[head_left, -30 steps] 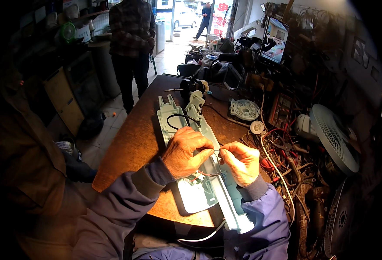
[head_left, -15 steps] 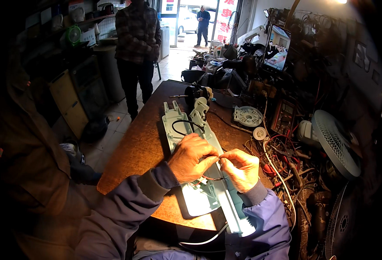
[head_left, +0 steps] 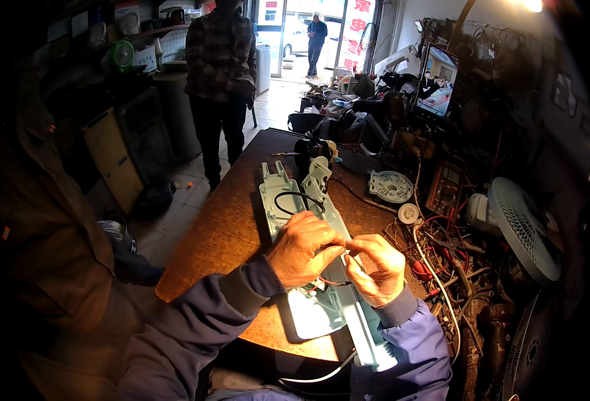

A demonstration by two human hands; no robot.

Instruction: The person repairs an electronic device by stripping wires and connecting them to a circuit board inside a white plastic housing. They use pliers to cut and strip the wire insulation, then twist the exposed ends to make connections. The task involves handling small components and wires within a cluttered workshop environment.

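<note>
My left hand (head_left: pixel 306 248) pinches with thumb and forefinger, and what sits between them is too small to make out. Its fingertips meet those of my right hand (head_left: pixel 379 273), whose thumb and forefinger are bent toward the same spot. Thin reddish and dark wires (head_left: pixel 323 283) show just under the hands. Below lies a long pale-green plastic housing (head_left: pixel 358 319), apparently part of a fan stand, beside a flat matching piece (head_left: pixel 311 315). A black cable (head_left: pixel 288 194) loops over the far end of the flat piece.
On the wooden table (head_left: pixel 208 246), a motor (head_left: pixel 313 151) stands at the far end. To the right are a round pale grille-like part (head_left: pixel 390 186), a multimeter (head_left: pixel 444 188), tangled wires and tools, and a fan head (head_left: pixel 523 230). A person (head_left: pixel 221 83) stands beyond the table.
The whole view has shifted slightly, so things sit lower and further right. My right thumb and forefinger look a little more spread; both hands stay at the same place over the housing.
</note>
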